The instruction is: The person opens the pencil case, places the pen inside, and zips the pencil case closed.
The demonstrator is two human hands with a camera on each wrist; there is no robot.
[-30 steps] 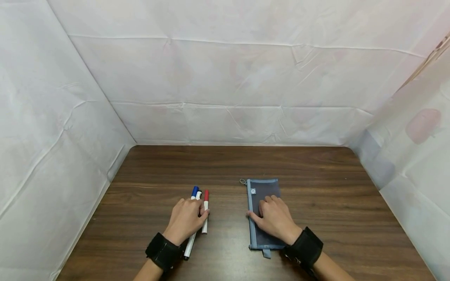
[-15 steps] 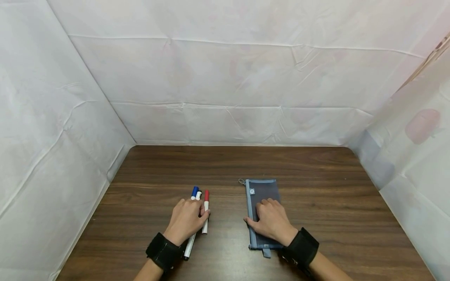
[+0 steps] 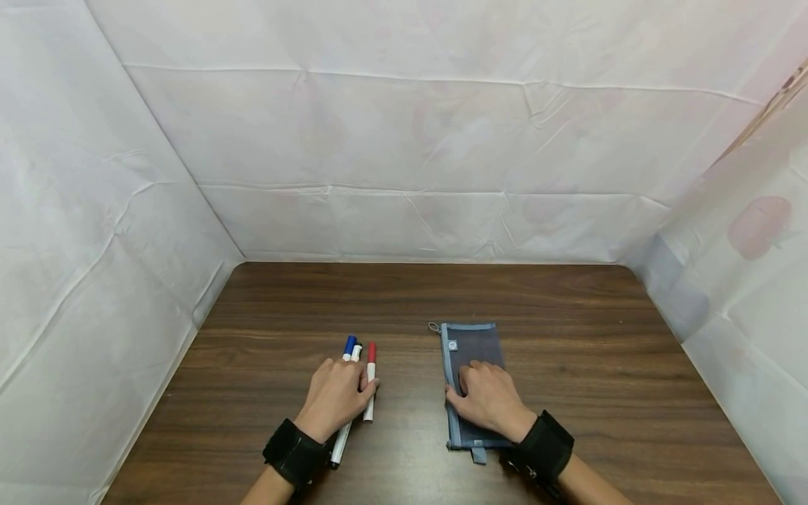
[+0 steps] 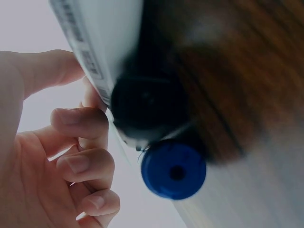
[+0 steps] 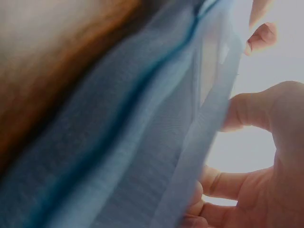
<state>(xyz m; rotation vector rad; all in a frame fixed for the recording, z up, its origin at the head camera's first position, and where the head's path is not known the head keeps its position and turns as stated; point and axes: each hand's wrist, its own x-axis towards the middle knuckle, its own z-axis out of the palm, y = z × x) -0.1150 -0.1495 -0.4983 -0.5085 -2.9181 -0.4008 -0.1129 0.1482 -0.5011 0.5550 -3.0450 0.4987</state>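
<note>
Creased white sheets (image 3: 410, 133) fill the upper frame and both sides, with a pink patch (image 3: 759, 226) at the right, around a dark wood-grain tabletop (image 3: 404, 294). At lower centre-left lie 3 markers: a blue marker (image 3: 350, 344), a black marker (image 3: 341, 443) slanting toward the bottom edge, and a red marker (image 3: 371, 361) just to their right. Across them rests the left hand (image 3: 337, 393), relaxed, its fingers loosely bent and its thumb over the red barrel. A dark, blurred end in the left wrist view is probably the black marker's. At lower centre-right, a blue-grey mesh pouch (image 3: 476, 344) lies flat beneath the right hand (image 3: 491, 396), also relaxed, fingers bent onto the mesh, thumb at its left edge. Both wrists wear black bands (image 3: 543, 445).
</note>
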